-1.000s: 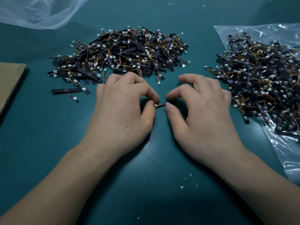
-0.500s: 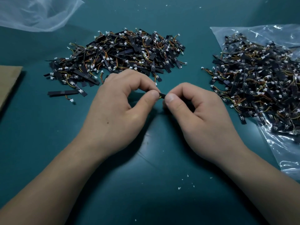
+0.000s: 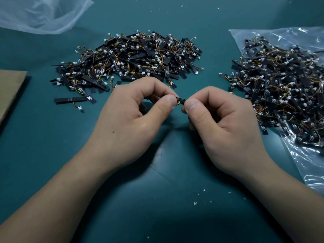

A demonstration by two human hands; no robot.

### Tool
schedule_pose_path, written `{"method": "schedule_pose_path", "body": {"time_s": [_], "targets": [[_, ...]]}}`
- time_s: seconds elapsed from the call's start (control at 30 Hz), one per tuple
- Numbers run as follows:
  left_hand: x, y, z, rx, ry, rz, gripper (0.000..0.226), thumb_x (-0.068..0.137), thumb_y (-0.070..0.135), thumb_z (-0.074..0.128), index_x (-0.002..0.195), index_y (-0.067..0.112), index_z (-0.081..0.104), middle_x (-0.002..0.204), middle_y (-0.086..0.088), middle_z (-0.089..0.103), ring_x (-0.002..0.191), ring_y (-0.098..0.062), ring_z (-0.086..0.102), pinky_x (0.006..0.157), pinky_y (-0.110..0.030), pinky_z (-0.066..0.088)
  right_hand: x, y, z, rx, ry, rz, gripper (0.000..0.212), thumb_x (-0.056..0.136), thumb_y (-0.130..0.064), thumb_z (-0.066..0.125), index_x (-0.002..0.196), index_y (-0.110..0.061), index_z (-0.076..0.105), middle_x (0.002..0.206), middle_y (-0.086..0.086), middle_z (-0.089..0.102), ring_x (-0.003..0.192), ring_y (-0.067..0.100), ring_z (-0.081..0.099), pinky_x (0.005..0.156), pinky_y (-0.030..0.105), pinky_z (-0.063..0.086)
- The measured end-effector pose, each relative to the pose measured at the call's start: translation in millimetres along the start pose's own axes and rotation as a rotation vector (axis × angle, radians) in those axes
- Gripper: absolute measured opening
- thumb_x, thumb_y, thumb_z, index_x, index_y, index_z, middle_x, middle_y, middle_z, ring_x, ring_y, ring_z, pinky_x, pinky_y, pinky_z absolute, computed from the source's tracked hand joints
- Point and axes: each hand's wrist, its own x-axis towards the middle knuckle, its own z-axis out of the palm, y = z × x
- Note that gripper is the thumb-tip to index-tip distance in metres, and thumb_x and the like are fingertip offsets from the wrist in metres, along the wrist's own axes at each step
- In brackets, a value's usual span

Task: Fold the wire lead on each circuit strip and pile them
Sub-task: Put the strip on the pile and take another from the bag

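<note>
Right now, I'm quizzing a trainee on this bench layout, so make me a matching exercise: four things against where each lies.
Things: 1 circuit strip being folded; 2 middle strip pile; 3 right strip pile; 4 cardboard sheet.
Places: A on the clear plastic bag; B bare table, centre back; C pinched between left hand and right hand; D far left edge.
Pairs: 1-C, 2-B, 3-A, 4-D.

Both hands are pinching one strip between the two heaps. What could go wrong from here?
1. Only a short piece of the circuit strip shows between the left hand and the right hand. With so small a hold it could slip, or its wire lead could kink.
2. The centre pile and the pile on the plastic bag look alike, so the strip might land in the wrong one.
</note>
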Motion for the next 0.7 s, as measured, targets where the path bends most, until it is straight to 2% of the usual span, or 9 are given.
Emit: {"method": "schedule_pose_path", "body": {"time_s": [0.1,0.27,0.43,0.57,0.7], "targets": [[-0.5,0.9,0.1,-0.013,-0.016,0.004,0.011,0.093,0.029,0.062,0.086,0.027,0.069,0.07,0.019,0.061,0.054,-0.003,0.043,0.055,-0.016,0.035,-0.8,-0.2,1.0,0.007,-0.005,0.002,0.021,0.099,-0.027,0.061,0.081,-0.02,0.066,0.063,0.0,0.06,0.053,0.013,0.051,0.053,0.025,0.04],[-1.1,3.1,0.3,0.003,-0.041,0.02,0.012,0.095,0.027,0.061,0.085,0.024,0.067,0.07,0.019,0.058,0.056,-0.004,0.046,0.055,-0.016,0.036,-0.3,-0.2,0.3,0.031,-0.009,0.013,0.021,0.098,-0.026,0.06,0.079,-0.02,0.065,0.063,0.005,0.06,0.051,0.02,0.051,0.05,0.029,0.041],[-0.9,3.9,-0.8,-0.008,-0.063,0.026,0.013,0.094,0.027,0.061,0.083,0.023,0.065,0.069,0.016,0.057,0.056,-0.022,0.048,0.053,-0.025,0.038,-0.8,1.0,1.0,0.036,-0.04,0.01,0.02,0.099,-0.026,0.058,0.079,-0.022,0.064,0.063,0.006,0.06,0.053,0.023,0.052,0.051,0.038,0.044],[-1.2,4.6,-1.0,-0.031,-0.063,0.034,0.014,0.094,0.026,0.061,0.082,0.022,0.065,0.067,0.016,0.057,0.054,-0.018,0.045,0.053,-0.021,0.036,-0.6,0.6,0.2,0.041,-0.043,0.001,0.021,0.099,-0.028,0.057,0.08,-0.023,0.063,0.062,0.005,0.059,0.053,0.024,0.052,0.051,0.041,0.044],[-1.6,4.5,-1.0,-0.052,-0.071,0.032,0.014,0.094,0.025,0.06,0.081,0.021,0.065,0.067,0.015,0.056,0.054,-0.013,0.044,0.054,-0.02,0.035,-1.0,0.3,0.4,0.062,-0.048,-0.002,0.021,0.099,-0.026,0.057,0.08,-0.021,0.063,0.063,0.004,0.06,0.053,0.02,0.052,0.051,0.036,0.044]]}}
